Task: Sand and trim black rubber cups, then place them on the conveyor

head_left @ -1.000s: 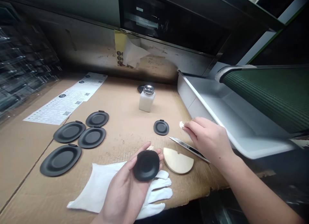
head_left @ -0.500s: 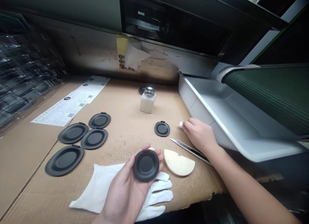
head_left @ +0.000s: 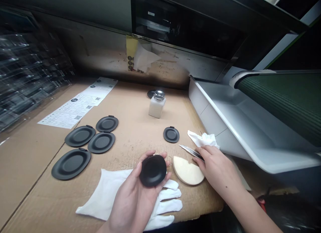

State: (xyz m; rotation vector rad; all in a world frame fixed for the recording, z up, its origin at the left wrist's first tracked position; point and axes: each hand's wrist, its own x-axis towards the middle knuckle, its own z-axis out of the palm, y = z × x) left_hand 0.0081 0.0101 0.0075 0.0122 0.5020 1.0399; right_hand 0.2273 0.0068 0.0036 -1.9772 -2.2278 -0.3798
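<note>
The left hand (head_left: pixel 130 193) is palm up, and its thumb and fingers curl around a black round disc (head_left: pixel 152 171), so the disc sits held in the hand. The right hand (head_left: pixel 218 169) is bent over the back end of a craft knife (head_left: pixel 191 151), and only the shiny front part of the knife shows. The fingers touch it, but I cannot tell if they grip it. A crumpled white cloth (head_left: pixel 203 139) lies just above the right hand, on the edge of a white tray (head_left: pixel 225 126). A cream half-round pad (head_left: pixel 188 170) lies between the two hands. A white glove (head_left: pixel 170 203) lies flat under the left hand. Nearby is a small black disc (head_left: pixel 171 134), and farther left are four bigger black discs (head_left: pixel 80 136) with little tabs. A white bottle with a metal top (head_left: pixel 156 106) stands behind them, and printed papers with square codes (head_left: pixel 75 109) lie on the brown cardboard sheet (head_left: pixel 130 126). A green belt (head_left: pixel 281 102) runs past the tray.
</note>
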